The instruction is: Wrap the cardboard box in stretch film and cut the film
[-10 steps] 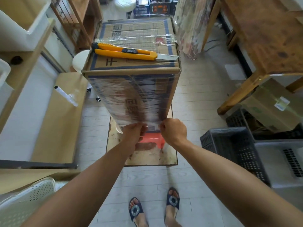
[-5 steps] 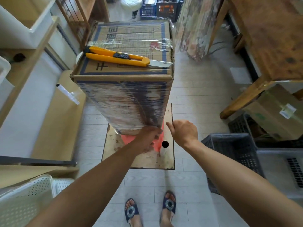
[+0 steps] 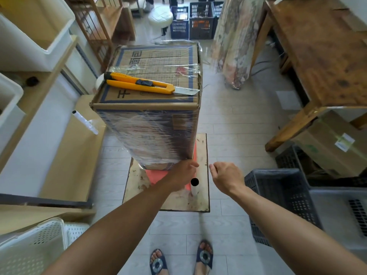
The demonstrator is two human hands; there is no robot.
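On the floor board: tall brown cardboard box (image 3: 148, 133), film-wrapped sides
Box top: yellow utility knife (image 3: 143, 85)
Left hand (image 3: 183, 172): flat, fingers apart, touching box's lower corner
Right hand (image 3: 225, 177): loosely curled, empty
Dark plastic crate (image 3: 278, 195): contents unclear

A worn brown wooden table (image 3: 325, 56) stands right. 2 dark blue plastic crates (image 3: 191, 22) sit beside a round white cushioned stool (image 3: 160, 16) at the back.

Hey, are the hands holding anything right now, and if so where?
Nothing is clearly held. The left hand rests against the wrapped box's lower corner; the right hand is loosely curled, apart from the box.
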